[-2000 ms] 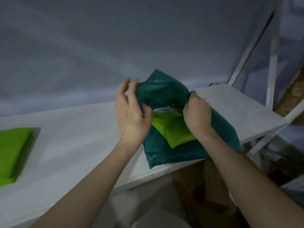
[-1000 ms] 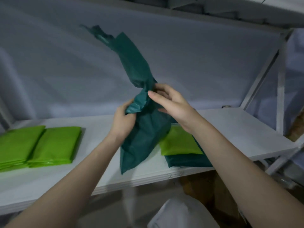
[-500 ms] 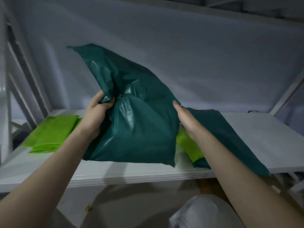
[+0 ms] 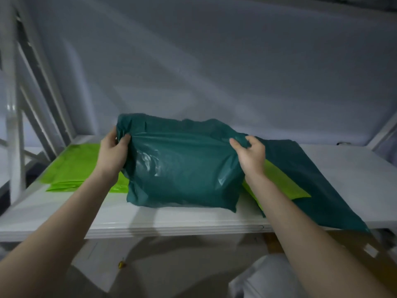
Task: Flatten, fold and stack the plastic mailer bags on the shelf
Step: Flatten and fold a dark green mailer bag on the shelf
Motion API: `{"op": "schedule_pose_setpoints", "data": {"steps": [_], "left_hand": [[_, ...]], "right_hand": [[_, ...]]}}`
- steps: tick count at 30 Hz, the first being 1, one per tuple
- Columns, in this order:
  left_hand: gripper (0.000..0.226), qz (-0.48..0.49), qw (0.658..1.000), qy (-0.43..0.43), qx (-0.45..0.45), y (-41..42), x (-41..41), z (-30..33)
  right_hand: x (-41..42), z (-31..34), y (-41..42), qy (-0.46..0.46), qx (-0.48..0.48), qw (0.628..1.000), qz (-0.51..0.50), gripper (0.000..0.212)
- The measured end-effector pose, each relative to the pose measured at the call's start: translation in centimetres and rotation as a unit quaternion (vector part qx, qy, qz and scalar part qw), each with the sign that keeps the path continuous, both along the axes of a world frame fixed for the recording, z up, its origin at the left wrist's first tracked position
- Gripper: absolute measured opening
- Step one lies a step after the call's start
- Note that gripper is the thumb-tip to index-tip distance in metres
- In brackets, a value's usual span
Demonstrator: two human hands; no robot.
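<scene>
A dark green mailer bag (image 4: 182, 166) hangs spread between my hands, its lower edge touching the white shelf (image 4: 171, 220). My left hand (image 4: 112, 154) grips its upper left corner. My right hand (image 4: 250, 154) pinches its upper right edge. To the right, a second dark green bag (image 4: 318, 186) lies flat on the shelf with a lime green bag (image 4: 283, 186) on top of it. On the left end of the shelf, partly hidden by my left arm, lie folded lime green bags (image 4: 75, 168).
A grey sheet (image 4: 214, 72) hangs behind the shelf. White frame posts (image 4: 12, 125) rise at the left and a brace (image 4: 384, 130) at the right. A white bundle (image 4: 268, 278) lies on the floor below. The second dark bag overhangs the shelf's front edge.
The bag has gone from a crumpled twist lifted off the right pile to a sheet spread between both hands, and it has come down onto the shelf.
</scene>
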State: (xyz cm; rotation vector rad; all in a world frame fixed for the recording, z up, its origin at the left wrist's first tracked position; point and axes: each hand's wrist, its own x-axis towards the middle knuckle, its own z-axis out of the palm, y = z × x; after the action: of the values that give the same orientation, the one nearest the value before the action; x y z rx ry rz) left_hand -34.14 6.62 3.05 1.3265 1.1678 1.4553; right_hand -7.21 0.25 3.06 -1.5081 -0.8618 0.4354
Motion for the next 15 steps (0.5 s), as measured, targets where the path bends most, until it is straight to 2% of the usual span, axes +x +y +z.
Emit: {"op": "schedule_pose_setpoints", "data": {"steps": [2, 4, 6, 8, 9, 12, 15], "left_hand": [[0.031, -0.012, 0.999, -0.028, -0.021, 0.0, 0.1, -0.4], [0.029, -0.029, 0.997, -0.060, -0.047, 0.3, 0.0, -0.4], [0.015, -0.048, 0.993, -0.093, -0.058, 1.0, -0.3, -0.1], [0.035, -0.066, 0.988, -0.130, -0.052, 1.6, -0.2, 0.8], [0.037, -0.071, 0.986, -0.145, -0.038, 1.6, -0.1, 1.5], [0.028, -0.088, 0.984, -0.154, -0.005, 1.9, 0.2, 3.5], [0.024, -0.083, 0.985, -0.152, 0.018, 2.3, 0.1, 5.1]], "right_hand": [[0.2, -0.7, -0.1, -0.012, 0.003, 1.000, -0.008, 0.034], [0.5, -0.8, -0.2, 0.018, 0.006, 1.000, -0.001, 0.040], [1.0, -0.4, -0.2, 0.083, 0.010, 0.996, 0.027, 0.034], [1.5, 0.3, -0.2, 0.125, 0.017, 0.990, 0.057, 0.029], [1.6, 0.7, 0.0, 0.142, 0.028, 0.987, 0.070, 0.027], [1.7, 2.4, 0.8, 0.223, 0.073, 0.968, 0.087, 0.023], [1.7, 4.2, 1.3, 0.224, 0.089, 0.965, 0.103, 0.016]]}}
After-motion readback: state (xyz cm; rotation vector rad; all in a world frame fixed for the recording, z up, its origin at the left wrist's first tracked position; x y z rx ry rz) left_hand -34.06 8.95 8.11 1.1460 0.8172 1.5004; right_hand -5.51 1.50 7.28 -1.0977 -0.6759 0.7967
